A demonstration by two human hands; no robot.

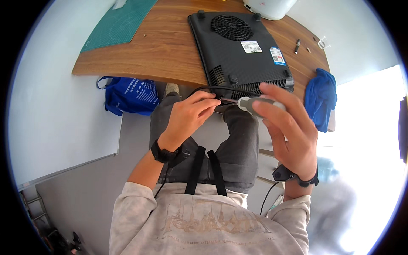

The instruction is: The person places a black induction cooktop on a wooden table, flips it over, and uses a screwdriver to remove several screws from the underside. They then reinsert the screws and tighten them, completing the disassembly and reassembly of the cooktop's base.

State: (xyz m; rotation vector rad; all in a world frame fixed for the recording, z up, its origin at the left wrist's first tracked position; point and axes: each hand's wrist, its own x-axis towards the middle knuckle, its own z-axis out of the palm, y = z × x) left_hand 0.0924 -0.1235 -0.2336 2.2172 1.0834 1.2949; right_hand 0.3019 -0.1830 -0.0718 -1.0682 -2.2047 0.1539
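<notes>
A black laptop cooling pad (pixel 231 61) lies upside down at the table's near edge, showing a fan grille, rubber feet and labels. My right hand (pixel 289 127) grips a grey-and-white screwdriver (pixel 247 105), its shaft pointing left toward my left fingertips. My left hand (pixel 191 114) pinches a small black part (pixel 220 99) in front of the pad's near edge, beside the screwdriver's tip; its exact shape is hard to make out. A black cable (pixel 231 88) arches just above both hands' fingers.
The wooden table (pixel 165 38) carries a green cutting mat (pixel 108 29), a white container (pixel 267 6), a marker (pixel 297 46) and small bits. A blue cloth (pixel 319 97) drapes at its right. A blue bag (pixel 129 95) sits beneath the left side, near a white board (pixel 63 119).
</notes>
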